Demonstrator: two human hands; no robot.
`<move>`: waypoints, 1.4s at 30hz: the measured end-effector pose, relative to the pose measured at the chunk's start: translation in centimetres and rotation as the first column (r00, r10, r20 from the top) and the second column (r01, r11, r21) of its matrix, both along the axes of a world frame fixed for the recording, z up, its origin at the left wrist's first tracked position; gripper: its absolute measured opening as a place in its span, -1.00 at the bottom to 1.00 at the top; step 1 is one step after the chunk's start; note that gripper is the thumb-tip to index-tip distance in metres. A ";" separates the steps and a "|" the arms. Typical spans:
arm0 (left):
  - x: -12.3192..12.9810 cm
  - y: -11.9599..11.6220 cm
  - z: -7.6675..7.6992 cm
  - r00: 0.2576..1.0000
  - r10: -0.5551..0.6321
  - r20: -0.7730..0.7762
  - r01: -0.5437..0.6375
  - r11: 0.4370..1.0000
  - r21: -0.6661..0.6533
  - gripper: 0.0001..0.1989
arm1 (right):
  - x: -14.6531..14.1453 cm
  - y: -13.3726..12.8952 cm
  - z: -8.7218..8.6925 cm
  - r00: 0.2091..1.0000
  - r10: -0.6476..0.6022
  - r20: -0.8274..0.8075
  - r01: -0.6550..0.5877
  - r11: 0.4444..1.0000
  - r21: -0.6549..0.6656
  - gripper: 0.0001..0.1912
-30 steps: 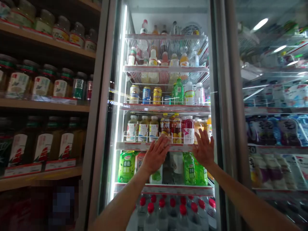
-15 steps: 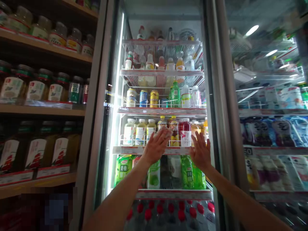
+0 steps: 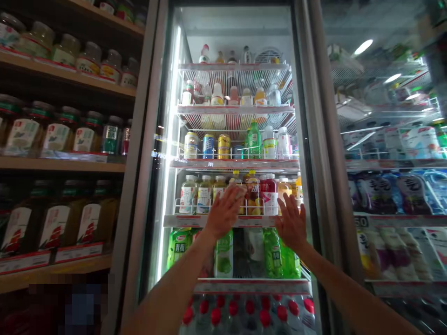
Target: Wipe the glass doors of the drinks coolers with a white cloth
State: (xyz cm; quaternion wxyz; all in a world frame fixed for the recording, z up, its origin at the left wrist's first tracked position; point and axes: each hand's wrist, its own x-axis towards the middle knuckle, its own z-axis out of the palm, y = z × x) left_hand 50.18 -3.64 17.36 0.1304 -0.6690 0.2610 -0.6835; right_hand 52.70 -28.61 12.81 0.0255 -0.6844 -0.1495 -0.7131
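1. Cloth (image 3: 241, 190) lies beneath the left hand (image 3: 225, 211), apparently against the glass door (image 3: 237, 32); fingers extended, whether its grip pinches or merely presses cannot be told.
2. Right hand (image 3: 292, 221): grip spread, seemingly empty.
3. Work appears under way; finished and remaining glass look indistinguishable.

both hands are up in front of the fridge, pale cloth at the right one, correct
Not quite: the head view shows the pale cloth at the left hand, not the right hand. Both hands are indeed up in front of the fridge.
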 end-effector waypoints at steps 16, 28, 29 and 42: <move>-0.4 2.2 -0.6 1.000 -0.013 -0.028 0.005 0.956 -0.292 -0.52 | 0.0 0.0 0.1 1.000 0.007 0.000 -0.007 1.000 -0.004 -0.38; -0.1 -0.7 -1.2 0.998 -0.032 -0.047 0.027 0.995 -0.099 -0.53 | -0.3 0.0 0.2 0.999 0.032 -0.013 -0.033 0.999 -0.010 -0.39; -0.2 -0.2 -0.7 0.999 -0.033 -0.042 0.025 0.980 -0.198 -0.53 | -0.3 0.1 0.2 0.999 0.038 -0.020 -0.038 0.999 -0.007 -0.39; -0.6 -3.5 -2.6 0.978 -0.152 -0.141 0.154 0.988 0.004 -0.41 | -3.2 2.4 0.7 0.941 0.338 -0.028 -0.339 0.941 -0.006 -0.43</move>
